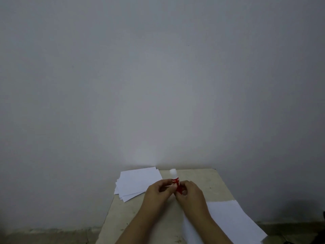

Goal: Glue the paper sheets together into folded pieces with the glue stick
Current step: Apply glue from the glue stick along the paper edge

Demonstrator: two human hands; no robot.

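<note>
The glue stick (pixel 176 180), red-bodied with a white cap (white lettering on its label is too blurred to read), stands upright above the middle of the table (pixel 207 184). The left hand (pixel 159 190) pinches its body from the left and the right hand (pixel 189 191) curls round its lower end. A loose stack of paper sheets (pixel 137 182) lies far left; a single sheet (pixel 233 221) lies near right, under the right forearm
</note>
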